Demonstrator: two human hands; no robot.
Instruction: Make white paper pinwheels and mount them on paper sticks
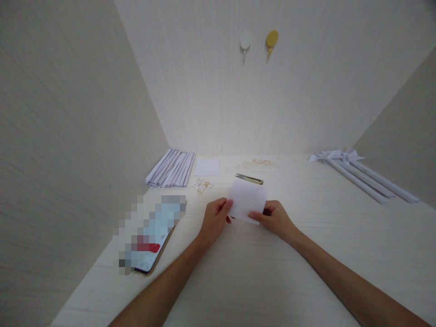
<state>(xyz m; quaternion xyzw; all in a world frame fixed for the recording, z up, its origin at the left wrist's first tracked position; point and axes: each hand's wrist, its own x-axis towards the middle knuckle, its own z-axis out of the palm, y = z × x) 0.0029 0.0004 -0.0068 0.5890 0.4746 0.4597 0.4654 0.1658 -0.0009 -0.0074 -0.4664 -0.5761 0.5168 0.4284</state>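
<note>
i have the left hand (215, 220) and right hand (276, 219) both gripping one sheet of paper (247, 200) over the table (340, 218), near the snips (250, 179). i judge it unrolled so far, though its underside is hidden; finished-looking rolls (172, 169) lie at left.

we note bare tabletop (245, 277) on the near side of the held sheet (247, 200), and a broad lane between the right hand (277, 220) and the paper tubes (356, 180) near the right wall (418, 127). just beyond the sheet, snips (250, 179) lie across the forward path. leftward we find tighter passage: phone (156, 245), small heap (202, 185), rolled bundle (171, 169) in the way.
</note>
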